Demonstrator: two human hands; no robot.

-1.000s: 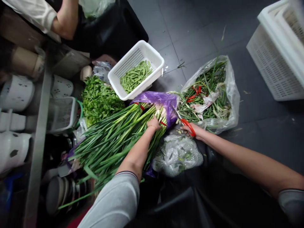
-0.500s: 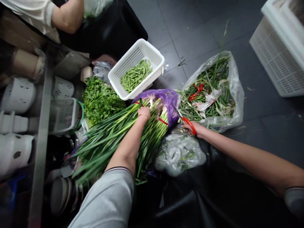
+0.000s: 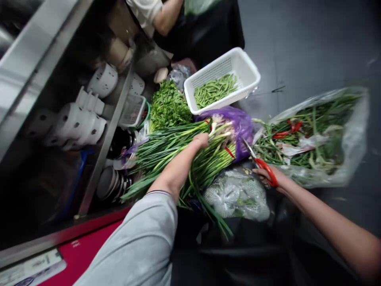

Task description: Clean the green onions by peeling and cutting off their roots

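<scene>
My left hand point(image 3: 201, 140) is closed round a few stalks from a big heap of green garlic point(image 3: 166, 145). Their pale root ends stick out beyond it, and its fingers are partly hidden. Red bands tie the bunches, whose root ends lie in a purple plastic bag point(image 3: 242, 125). Some long leaves hang toward me below the heap. In my right hand point(image 3: 269, 176) are red-handled scissors point(image 3: 266, 169), their blades pointing up-left at the purple bag. Under the blades sits a clear bag with white netted contents point(image 3: 238, 194).
A white basket point(image 3: 253, 73) holds green pea pods beside leafy greens point(image 3: 169, 105). Right, an open clear bag point(image 3: 354, 147) contains trimmings and red chillies. Shelves with white perforated containers point(image 3: 79, 123) line the left. Another person's arm point(image 3: 168, 18) shows at the top.
The view has swung left, so everything appears further right. My left hand has drawn stalks toward me, and leaves now droop below the heap. The scissors stay in my right hand.
</scene>
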